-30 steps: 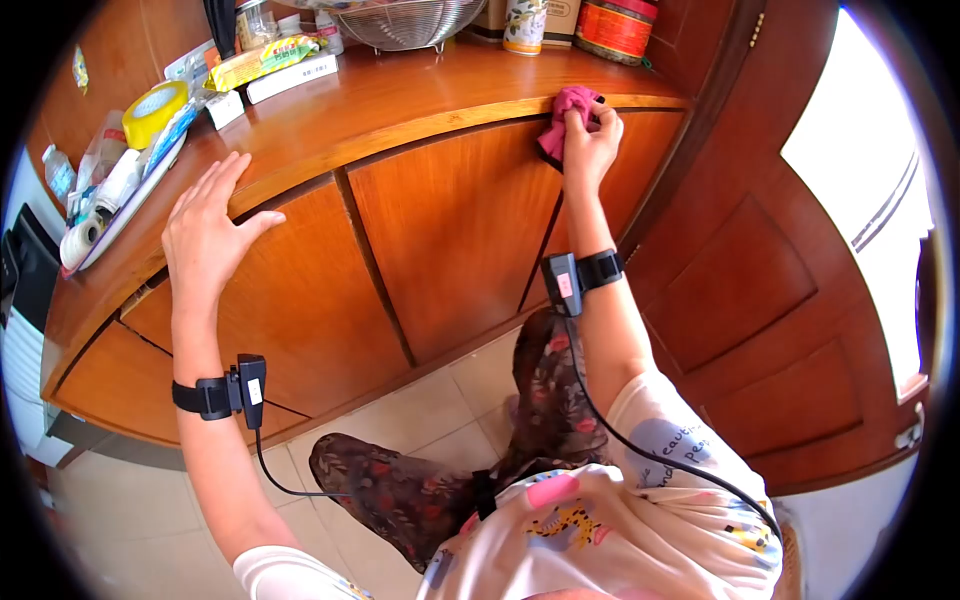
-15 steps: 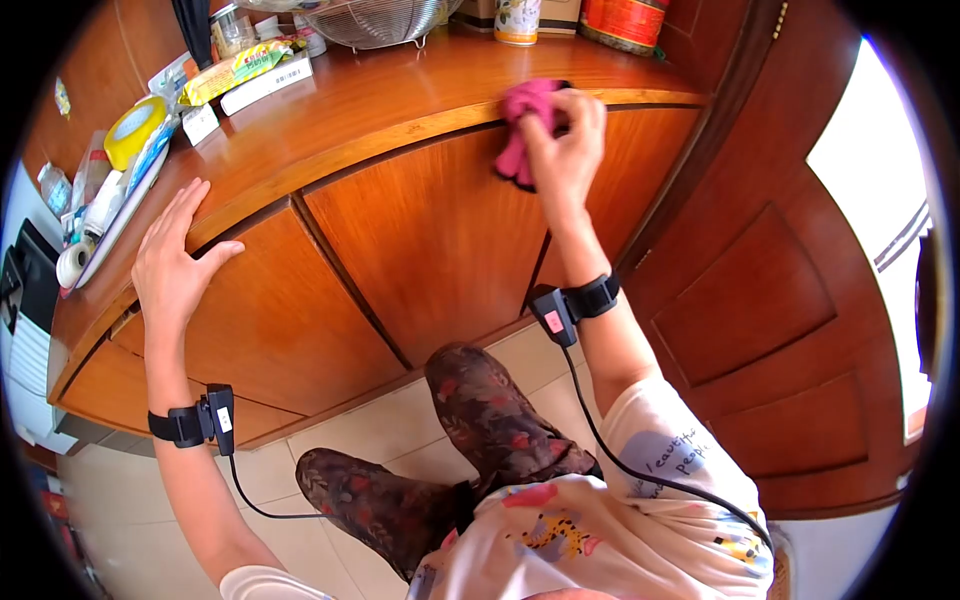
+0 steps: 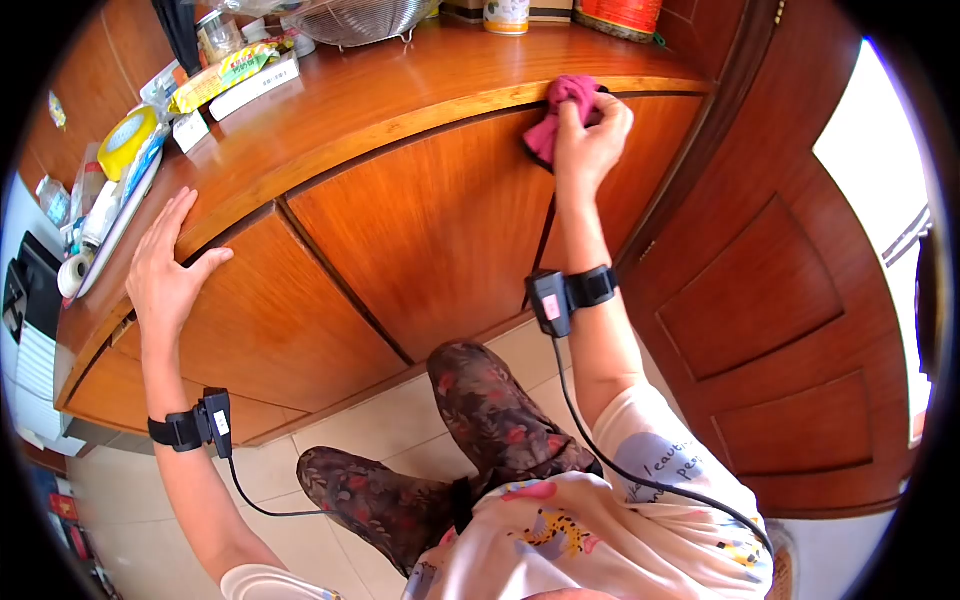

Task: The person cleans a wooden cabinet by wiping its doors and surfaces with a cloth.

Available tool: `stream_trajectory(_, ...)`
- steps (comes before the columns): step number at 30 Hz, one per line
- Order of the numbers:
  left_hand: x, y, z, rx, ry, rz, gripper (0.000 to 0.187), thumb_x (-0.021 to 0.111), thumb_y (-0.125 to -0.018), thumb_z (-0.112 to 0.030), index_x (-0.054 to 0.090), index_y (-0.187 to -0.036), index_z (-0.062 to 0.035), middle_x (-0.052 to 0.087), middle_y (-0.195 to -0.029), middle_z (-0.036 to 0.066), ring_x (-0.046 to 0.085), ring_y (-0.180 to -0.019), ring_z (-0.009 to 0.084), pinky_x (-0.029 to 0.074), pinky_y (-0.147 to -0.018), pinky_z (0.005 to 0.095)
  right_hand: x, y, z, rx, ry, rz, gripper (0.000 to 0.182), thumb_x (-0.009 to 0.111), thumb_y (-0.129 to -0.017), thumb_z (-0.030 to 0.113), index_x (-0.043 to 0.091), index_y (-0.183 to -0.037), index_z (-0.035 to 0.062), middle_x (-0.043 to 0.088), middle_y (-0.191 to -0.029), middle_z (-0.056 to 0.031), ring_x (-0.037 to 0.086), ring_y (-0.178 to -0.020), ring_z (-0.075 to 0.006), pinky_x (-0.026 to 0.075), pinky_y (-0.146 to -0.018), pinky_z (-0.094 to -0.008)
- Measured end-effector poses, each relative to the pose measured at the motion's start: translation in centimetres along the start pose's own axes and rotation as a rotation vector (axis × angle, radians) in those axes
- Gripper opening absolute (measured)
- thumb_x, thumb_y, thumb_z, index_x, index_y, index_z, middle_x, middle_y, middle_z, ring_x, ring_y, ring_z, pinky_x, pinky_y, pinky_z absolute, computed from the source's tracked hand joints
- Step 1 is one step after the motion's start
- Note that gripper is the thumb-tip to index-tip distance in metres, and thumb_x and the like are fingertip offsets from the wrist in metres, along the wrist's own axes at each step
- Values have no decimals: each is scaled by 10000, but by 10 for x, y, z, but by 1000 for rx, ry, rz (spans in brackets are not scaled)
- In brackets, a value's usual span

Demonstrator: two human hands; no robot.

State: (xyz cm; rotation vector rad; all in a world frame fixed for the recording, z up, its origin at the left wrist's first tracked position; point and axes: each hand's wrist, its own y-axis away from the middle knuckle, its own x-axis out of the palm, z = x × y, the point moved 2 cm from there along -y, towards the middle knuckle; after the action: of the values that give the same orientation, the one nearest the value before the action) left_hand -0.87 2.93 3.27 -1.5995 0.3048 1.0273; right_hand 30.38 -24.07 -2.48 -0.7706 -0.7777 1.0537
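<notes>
Tape (image 3: 127, 143), a yellow roll, stands among the clutter at the counter's left end, with a packet (image 3: 222, 78) and a white box (image 3: 255, 88) just right of it. Below, the left hand (image 3: 160, 280) is at the front edge of the counter (image 3: 400, 90), bare, its thumb spread wide from the fingers over the cupboard (image 3: 420, 210); from where I stand I can't tell how firmly it rests there. Farther right, at the back, come a wire basket (image 3: 365, 22), a can (image 3: 506, 15) and a red jar (image 3: 620, 15). In front of these, at the counter's edge, is the pink cloth (image 3: 543, 138), bunched and pinched between the right hand's (image 3: 592, 145) thumb and fingers. Most of it sticks out on the left side of the thumb, its dark-edged lower corner hanging over the cupboard front, while a dark bit shows past the fingers on the right. Beyond that arm is the brown door (image 3: 760, 290).
</notes>
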Motion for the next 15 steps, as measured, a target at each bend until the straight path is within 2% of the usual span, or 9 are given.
stream_trajectory(2, -1, -1, -1, 4, 5, 4, 727, 834, -639, -230, 575, -1310, -130, 567, -1363, 50, 525, -1259, 248, 424, -1036, 357, 12, 15, 30, -172, -33, 38, 261, 738, -694, 68, 582, -900, 30, 584, -985, -132, 580, -908, -277, 496, -821, -362)
stream_trajectory(6, -1, 1, -3, -6, 19, 8, 726, 835, -641, -231, 573, -1311, -131, 564, -1366, 49, 523, -1260, 246, 423, -1039, 357, 30, 30, 44, -116, -89, 240, 303, 761, -652, 57, 590, -903, 57, 596, -985, -120, 604, -956, -280, 542, -793, -374)
stream_trajectory(7, -2, 1, -3, -1, 22, -1, 729, 836, -640, -236, 573, -1311, -131, 565, -1366, 49, 524, -1259, 245, 423, -1039, 357, 29, 25, 33, -167, -86, 172, 318, 768, -674, 103, 573, -925, 87, 577, -1009, -95, 603, -927, -288, 538, -747, -392)
stream_trajectory(8, -2, 1, -2, -3, 17, -6, 729, 836, -640, -236, 573, -1311, -131, 565, -1366, 49, 524, -1259, 245, 423, -1039, 357, 26, 18, 16, -145, -38, 115, 311, 763, -678, 97, 573, -924, 85, 576, -1011, -100, 590, -945, -297, 530, -772, -400)
stream_trajectory(9, -1, 1, -2, 0, 13, -5, 731, 838, -638, -240, 574, -1311, -132, 564, -1366, 49, 525, -1259, 244, 423, -1039, 356, 20, 8, -1, -83, -18, 31, 257, 743, -686, 54, 595, -894, 26, 588, -976, -128, 575, -882, -263, 492, -783, -353)
stream_trajectory(10, -2, 1, -2, 3, 7, -5, 732, 839, -636, -244, 574, -1310, -133, 564, -1367, 49, 526, -1258, 243, 423, -1040, 356, 14, -1, -23, -3, 10, -2, 233, 732, -714, 63, 608, -905, 13, 584, -970, -126, 581, -877, -248, 489, -793, -341)
stream_trajectory(11, -2, 0, -1, -1, 3, -10, 732, 839, -636, -244, 574, -1310, -133, 564, -1367, 49, 526, -1258, 243, 423, -1040, 356, 13, -7, -48, 107, -21, -41, 237, 726, -725, 112, 598, -907, 31, 573, -958, -127, 576, -876, -292, 488, -798, -372)
stream_trajectory(13, -2, 0, -2, -9, -9, -1, 736, 841, -632, -256, 577, -1309, -139, 565, -1365, 43, 526, -1257, 240, 424, -1038, 356, 9, -11, -48, 196, 25, -45, 245, 711, -743, 105, 589, -933, 10, 541, -962, -124, 556, -849, -291, 473, -780, -381)
stream_trajectory(15, -2, 1, -3, -18, -2, 0, 740, 837, -635, -236, 570, -1318, -143, 563, -1370, 41, 528, -1256, 240, 422, -1038, 350, 18, 5, -34, 137, -17, -59, 228, 683, -747, 52, 572, -943, 14, 528, -969, -135, 541, -890, -296, 462, -802, -384)
